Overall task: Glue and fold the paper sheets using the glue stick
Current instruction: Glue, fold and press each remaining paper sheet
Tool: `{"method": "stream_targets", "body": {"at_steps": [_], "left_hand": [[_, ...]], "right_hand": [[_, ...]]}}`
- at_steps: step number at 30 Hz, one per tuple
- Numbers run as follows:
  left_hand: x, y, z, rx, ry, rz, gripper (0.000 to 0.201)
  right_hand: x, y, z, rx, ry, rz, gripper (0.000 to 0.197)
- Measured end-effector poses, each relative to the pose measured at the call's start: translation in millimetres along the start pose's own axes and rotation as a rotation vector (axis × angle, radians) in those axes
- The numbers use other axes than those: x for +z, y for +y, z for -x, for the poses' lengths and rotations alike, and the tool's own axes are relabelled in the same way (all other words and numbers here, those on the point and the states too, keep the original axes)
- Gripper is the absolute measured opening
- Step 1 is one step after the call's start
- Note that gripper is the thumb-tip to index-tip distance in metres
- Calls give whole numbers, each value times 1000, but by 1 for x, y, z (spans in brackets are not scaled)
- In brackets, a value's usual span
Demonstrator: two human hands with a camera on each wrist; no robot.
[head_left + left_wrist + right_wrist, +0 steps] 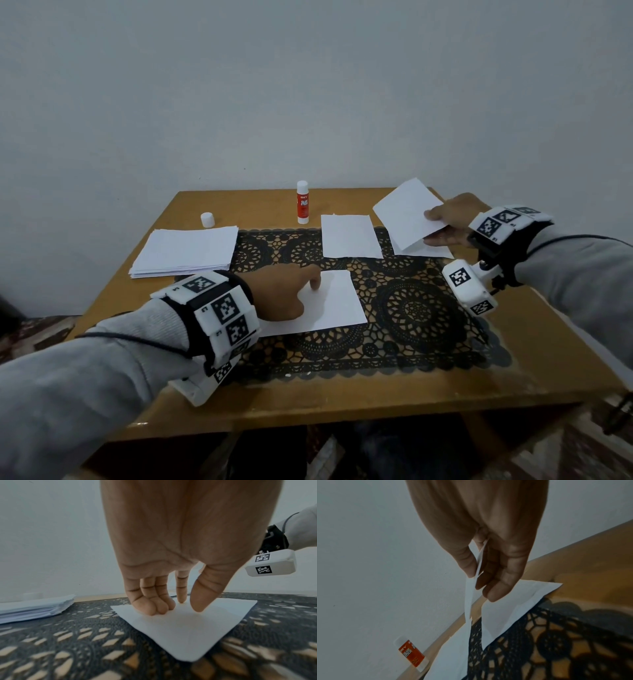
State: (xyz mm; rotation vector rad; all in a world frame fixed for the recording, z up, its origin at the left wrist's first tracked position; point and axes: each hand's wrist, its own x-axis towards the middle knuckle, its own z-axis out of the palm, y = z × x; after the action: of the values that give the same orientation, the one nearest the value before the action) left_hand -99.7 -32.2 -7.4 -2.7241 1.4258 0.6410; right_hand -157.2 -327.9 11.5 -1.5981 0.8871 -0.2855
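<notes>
My left hand (281,291) presses fingertips on the sheet (329,303) nearest me, pinning it flat. Right of the glue stick (302,202), my right hand (452,219) pinches a folded sheet (406,212), lifted above another, likely for stacking.

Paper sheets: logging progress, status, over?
Left hand presses near sheet flat. Right hand pinches folded sheet, lifted. Glue stick upright, uncapped. Nothing blocking.

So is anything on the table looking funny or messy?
Only a little: the glue stick stands open at the table's far edge, its white cap sitting apart to the left. Nothing looks spilled or torn.
</notes>
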Motion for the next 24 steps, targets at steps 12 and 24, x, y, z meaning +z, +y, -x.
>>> {"method": "stream_targets", "body": {"at_steps": [12,24], "left_hand": [[-26,-25,1,-133,555,899,29],[-12,-41,26,-167,390,1289,16]], "right_hand": [[18,-22,42,-138,-621,25,44],[69,-3,63,-144,-724,119,21]]}}
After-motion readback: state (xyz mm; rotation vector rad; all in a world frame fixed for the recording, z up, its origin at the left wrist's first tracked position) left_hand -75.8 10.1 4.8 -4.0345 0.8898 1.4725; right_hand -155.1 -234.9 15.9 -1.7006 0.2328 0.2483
